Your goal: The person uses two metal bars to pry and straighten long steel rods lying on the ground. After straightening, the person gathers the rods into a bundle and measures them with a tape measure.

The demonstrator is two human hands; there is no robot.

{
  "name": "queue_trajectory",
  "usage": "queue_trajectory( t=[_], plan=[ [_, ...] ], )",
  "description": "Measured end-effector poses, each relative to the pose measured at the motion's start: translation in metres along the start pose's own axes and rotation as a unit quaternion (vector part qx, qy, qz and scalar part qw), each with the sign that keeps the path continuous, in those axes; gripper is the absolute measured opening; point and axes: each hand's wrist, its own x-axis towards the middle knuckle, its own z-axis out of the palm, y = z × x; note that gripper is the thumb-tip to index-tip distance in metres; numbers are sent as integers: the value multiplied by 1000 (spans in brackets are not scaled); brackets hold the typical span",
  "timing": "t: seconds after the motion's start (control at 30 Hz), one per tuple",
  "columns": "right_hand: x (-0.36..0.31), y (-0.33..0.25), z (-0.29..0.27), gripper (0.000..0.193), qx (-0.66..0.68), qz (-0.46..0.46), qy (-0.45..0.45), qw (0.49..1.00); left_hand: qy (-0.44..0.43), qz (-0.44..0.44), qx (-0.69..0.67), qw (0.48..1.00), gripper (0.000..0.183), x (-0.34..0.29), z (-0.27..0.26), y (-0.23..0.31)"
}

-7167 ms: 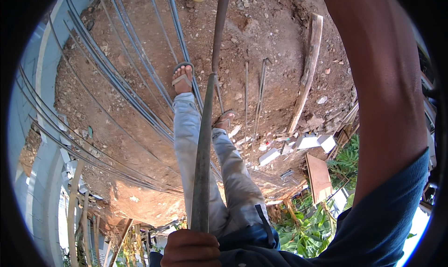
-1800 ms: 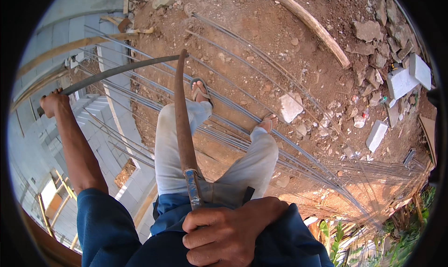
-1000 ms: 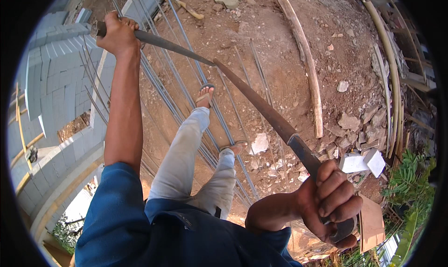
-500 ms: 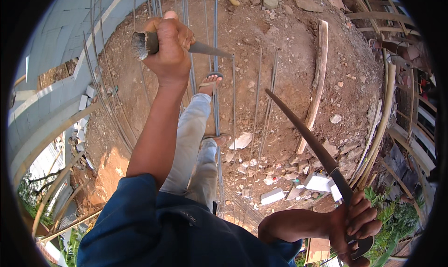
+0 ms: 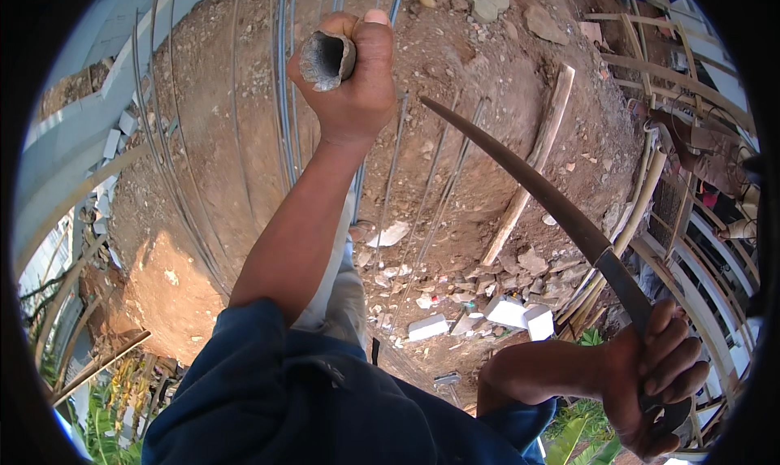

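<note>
My left hand is closed round a hollow grey pipe, held out at the upper middle with its rough, open end toward me. The rest of the pipe is hidden behind my fist. At the lower right my right hand grips the black handle of a long tool. The tool's narrow dark brown length tapers up and to the left, its tip ending in the air to the right of my left wrist. Whether it is a blade or a shaft I cannot tell.
Thin upright steel bars rise around my legs. Reddish soil slopes below, with a wooden post, rubble and white blocks on it. Curved-looking poles line the right side, where another person shows. A grey wall edge runs along the left.
My left hand has moved right, turning the pipe so that its open end faces me. My right hand has shifted right and the tool's tip has swung up and left. My feet are now mostly hidden.
</note>
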Motion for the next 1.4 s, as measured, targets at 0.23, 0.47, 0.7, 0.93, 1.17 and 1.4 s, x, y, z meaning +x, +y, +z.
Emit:
queue_trajectory(
  t=[0.23,0.47,0.7,0.93,1.17,1.4],
  plan=[
    [13,17,19,48,62,38,50,996,0,-5,-1,1000,37,12,-6,-4],
    [17,18,21,46,64,30,8,997,-8,20,62,998,33,12,-4,-4],
    [18,20,14,48,84,71,-46,993,24,-35,-24,999,28,14,2,-5],
    [17,51,14,51,61,55,-88,993,70,-75,-35,994,32,16,14,-5],
    [-44,46,14,58,36,24,-224,974,93,6,100,991,34,29,19,-14],
    [-119,13,6,46,42,46,-148,987,109,146,199,963,28,49,49,-28]
  ],
)
